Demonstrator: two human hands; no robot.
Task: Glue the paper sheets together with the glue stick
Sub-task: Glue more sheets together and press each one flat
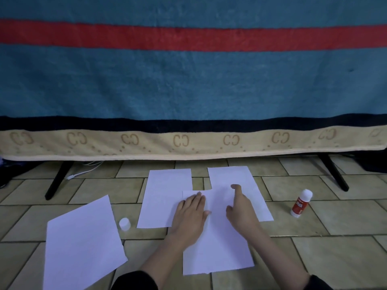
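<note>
the top sheet (217, 243) lay lengthwise near-to-far, overlapping two far sheets (165, 195). the left hand (191, 214) pressed flat on it, fingers straight; the right hand (240, 208) touched it, loosely spread, holding nothing. the uncapped glue stick (301, 204) stood right, nearer the right hand, on smooth floor tiles (314, 227).

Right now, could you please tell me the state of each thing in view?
Glue stick: standing upright, uncapped, untouched.
Cap: off, on the floor.
Middle sheet: overlapping two sheets, pressed by both hands.
Left hand: flat.
Right hand: pressing.
Loose sheet: lying apart.
</note>
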